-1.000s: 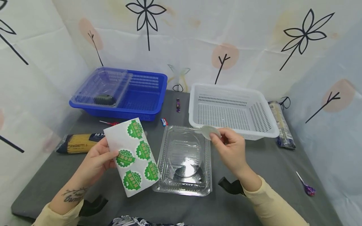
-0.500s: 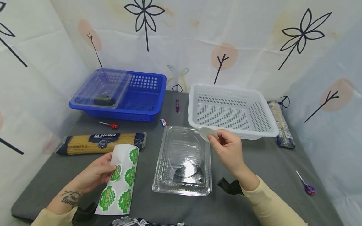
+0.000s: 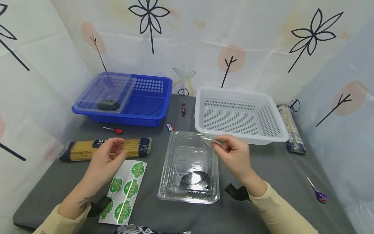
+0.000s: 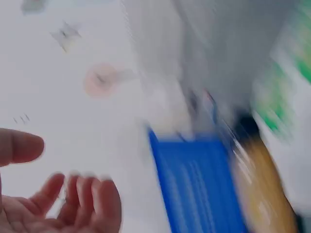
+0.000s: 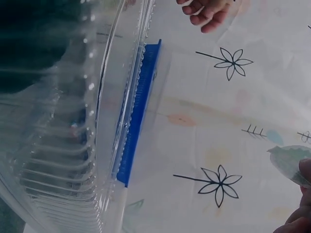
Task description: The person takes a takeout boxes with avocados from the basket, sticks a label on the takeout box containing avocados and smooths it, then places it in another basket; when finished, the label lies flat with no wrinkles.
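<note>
My right hand (image 3: 235,159) pinches a peeled round sticker (image 3: 208,140) between thumb and fingertips, over the far right corner of a clear plastic container (image 3: 166,175). The sticker (image 5: 287,162) appears pale and see-through in the right wrist view. A dark patch shows in the container's lid; whether it is a reflection I cannot tell. My left hand (image 3: 103,165) hovers with loosely bent fingers and holds nothing. Beneath it, a white sheet of green stickers (image 3: 130,188) lies on the table, partly hidden by the wrist. The left wrist view is blurred.
A spaghetti pack (image 3: 132,148) lies behind the left hand. Farther back stand a blue basket (image 3: 149,100) with a clear container inside, and a white basket (image 3: 242,112). Lollipops (image 3: 118,131), small wrapped candies (image 3: 169,127) and another packet (image 3: 292,130) lie around the table.
My left hand has lowered the sticker sheet onto the table, let go and risen above it. The right hand stays nearly in place, with the sticker now tilted nearly edge-on.
</note>
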Demonstrator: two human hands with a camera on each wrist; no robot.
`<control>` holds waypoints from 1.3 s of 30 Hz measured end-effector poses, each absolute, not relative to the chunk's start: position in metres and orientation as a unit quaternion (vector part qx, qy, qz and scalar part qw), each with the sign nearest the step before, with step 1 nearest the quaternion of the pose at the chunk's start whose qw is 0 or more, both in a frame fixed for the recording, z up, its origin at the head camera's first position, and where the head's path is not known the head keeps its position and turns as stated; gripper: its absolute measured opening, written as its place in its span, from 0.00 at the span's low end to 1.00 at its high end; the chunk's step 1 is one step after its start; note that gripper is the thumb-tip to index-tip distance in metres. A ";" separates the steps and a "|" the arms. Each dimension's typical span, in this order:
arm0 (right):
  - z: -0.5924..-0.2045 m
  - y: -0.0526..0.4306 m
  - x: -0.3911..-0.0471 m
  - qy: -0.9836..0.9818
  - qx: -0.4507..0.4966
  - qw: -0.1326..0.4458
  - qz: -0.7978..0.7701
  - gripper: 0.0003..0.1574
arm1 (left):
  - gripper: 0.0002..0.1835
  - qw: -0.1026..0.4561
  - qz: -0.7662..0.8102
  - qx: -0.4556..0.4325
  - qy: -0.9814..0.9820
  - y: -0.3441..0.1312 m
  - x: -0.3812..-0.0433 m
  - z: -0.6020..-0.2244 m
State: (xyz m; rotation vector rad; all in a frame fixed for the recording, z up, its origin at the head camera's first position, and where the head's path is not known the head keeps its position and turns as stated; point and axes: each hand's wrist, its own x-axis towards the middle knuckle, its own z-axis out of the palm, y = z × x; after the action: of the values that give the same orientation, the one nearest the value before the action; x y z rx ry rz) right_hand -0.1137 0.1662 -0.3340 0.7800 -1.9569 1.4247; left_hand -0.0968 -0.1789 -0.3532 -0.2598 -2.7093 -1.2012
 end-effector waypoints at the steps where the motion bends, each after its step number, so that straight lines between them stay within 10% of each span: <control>1: -0.334 0.166 -0.114 -0.731 0.302 0.294 0.536 0.12 | 0.14 0.074 -0.431 -0.108 -0.893 -0.169 -0.098 -0.349; 11: -0.336 0.156 -0.117 -0.723 0.417 0.279 0.475 0.08 | 0.17 -0.161 -0.637 -0.203 -0.726 -0.084 -0.114 -0.328; 29: -0.340 0.159 -0.117 -0.765 0.419 0.169 0.459 0.21 | 0.09 -0.088 -0.713 -0.192 -0.669 -0.048 -0.131 -0.340; 39: -0.345 0.170 -0.110 -0.810 0.356 0.092 0.457 0.22 | 0.06 -0.137 -0.665 -0.185 -0.711 -0.047 -0.134 -0.341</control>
State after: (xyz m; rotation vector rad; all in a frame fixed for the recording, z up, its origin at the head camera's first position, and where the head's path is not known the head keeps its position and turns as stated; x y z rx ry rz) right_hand -0.1102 0.1702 -0.3446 1.0563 -2.4057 1.3571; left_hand -0.1336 -0.0472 -0.3406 -0.6393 -2.4519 -2.2923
